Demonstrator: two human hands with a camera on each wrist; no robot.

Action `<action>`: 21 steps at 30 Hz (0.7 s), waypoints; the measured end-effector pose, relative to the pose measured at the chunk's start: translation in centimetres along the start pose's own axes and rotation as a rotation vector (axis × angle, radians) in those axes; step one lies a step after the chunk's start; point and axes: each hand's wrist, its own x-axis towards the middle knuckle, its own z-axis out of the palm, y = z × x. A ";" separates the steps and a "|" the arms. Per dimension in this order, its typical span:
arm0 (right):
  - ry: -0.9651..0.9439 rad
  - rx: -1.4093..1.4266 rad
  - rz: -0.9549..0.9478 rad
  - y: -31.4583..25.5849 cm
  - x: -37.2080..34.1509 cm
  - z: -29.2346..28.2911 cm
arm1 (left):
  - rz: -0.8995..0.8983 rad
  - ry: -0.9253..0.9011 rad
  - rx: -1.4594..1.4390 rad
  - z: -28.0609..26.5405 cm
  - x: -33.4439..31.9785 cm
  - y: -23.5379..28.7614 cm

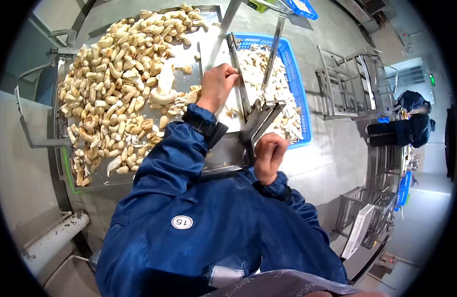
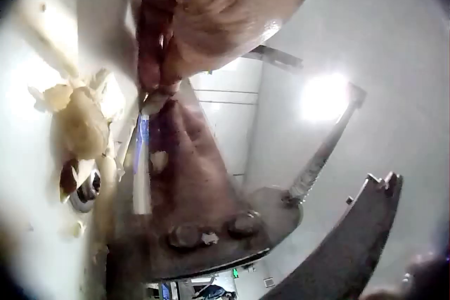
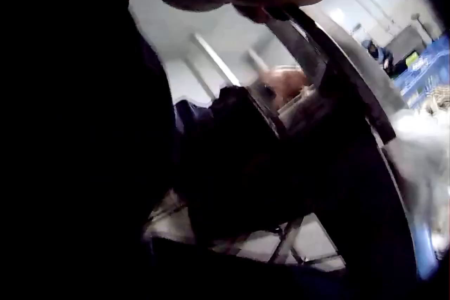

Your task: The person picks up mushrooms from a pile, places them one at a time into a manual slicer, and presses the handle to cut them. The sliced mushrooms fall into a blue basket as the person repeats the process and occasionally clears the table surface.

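Note:
My left hand is at the blade of a lever cutter, over its white board. In the left wrist view its fingertips pinch a small pale mushroom piece beside the metal blade; most of the piece is hidden by the fingers. Another mushroom piece lies on the board near a bolt. With curled fingers, my right hand grips the cutter's handle, close in front of my body. Whole pale tan mushrooms are heaped on the metal table to the left.
Beyond the blade, a blue crate holds many cut white pieces. A spring rises above the cutter. Metal racks stand on the floor at right, and another person is farther off.

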 end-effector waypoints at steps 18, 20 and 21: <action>-0.046 -0.231 -0.091 1.8 -1.2 -0.7 | -0.031 -0.036 0.049 -0.4 0.4 1.4; 0.019 -0.308 -0.108 2.1 -1.5 -0.5 | -0.068 -0.086 0.011 -0.1 0.6 1.4; -0.007 -0.128 -0.043 2.0 -1.3 -0.4 | -0.073 -0.035 0.064 -0.3 0.6 2.0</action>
